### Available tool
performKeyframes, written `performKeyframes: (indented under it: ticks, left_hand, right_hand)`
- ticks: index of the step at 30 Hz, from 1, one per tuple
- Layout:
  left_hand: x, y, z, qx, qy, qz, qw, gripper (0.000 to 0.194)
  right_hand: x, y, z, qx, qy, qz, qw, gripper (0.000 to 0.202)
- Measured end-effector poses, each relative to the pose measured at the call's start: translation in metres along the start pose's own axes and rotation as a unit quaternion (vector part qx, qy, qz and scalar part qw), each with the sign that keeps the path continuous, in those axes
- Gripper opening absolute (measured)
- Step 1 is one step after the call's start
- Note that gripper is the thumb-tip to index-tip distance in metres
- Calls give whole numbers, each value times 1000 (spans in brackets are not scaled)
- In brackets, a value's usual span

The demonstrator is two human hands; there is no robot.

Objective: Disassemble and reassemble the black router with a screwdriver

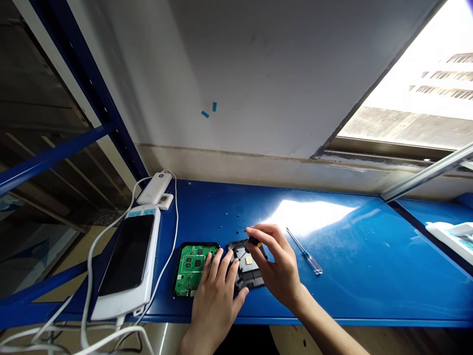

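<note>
A screwdriver point(254, 241) with a black and yellow handle is pinched in my right hand point(277, 261). Its shaft slants down to the left, over the near half of a black plastic housing point(252, 282) with a grey metal plate and a small pale pad inside. My left hand point(218, 291) lies with fingers spread across the inner edges of this housing and of the green circuit board point(188, 268), which sits in a black case half on the left. Whether the screwdriver's tip touches a screw is too small to tell.
Several small screws point(238, 232) lie behind the housing. A second screwdriver point(312, 261) with a clear handle rests to the right. On the left are a phone point(127, 254) on a white power strip point(150, 276), a white power bank point(155, 188) and white cables point(90, 261).
</note>
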State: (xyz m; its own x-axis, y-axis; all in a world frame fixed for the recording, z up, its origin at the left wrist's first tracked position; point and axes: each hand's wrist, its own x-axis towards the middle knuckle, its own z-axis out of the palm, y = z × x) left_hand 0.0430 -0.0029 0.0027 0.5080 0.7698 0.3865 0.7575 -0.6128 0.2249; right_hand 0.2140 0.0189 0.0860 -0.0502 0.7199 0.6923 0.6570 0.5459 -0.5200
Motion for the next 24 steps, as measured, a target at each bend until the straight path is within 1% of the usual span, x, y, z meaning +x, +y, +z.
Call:
performKeyframes:
  ticks: [4, 7, 10, 14, 18, 21, 24]
  left_hand:
    - [1, 0, -2, 7, -14, 6, 1000, 46]
    - [1, 0, -2, 6, -15, 4, 1000, 47]
    - [1, 0, -2, 8, -15, 2, 1000, 47]
    - [1, 0, -2, 16, -24, 3, 1000, 48]
    - [0, 0, -2, 13, -31, -2, 999, 48]
    - [0, 0, -1, 11, -33, -5, 999, 48]
    - [1, 0, -1, 5, -38, -8, 999, 50]
  right_hand:
    - [-4, 2, -5, 3, -7, 5, 1000, 46]
    - [-8, 3, -7, 12, -21, 29, 999, 52]
    - [-11, 2, -9, 18, -23, 42, 999, 47]
    - [-10, 1, -11, -16, 11, 27, 999, 35]
    - [-9, 3, -12, -26, 18, 19, 999, 33]
    - [-11, 5, -12, -25, 19, 36, 999, 36]
    - [-14, 8, -13, -13, 34, 58, 998, 35]
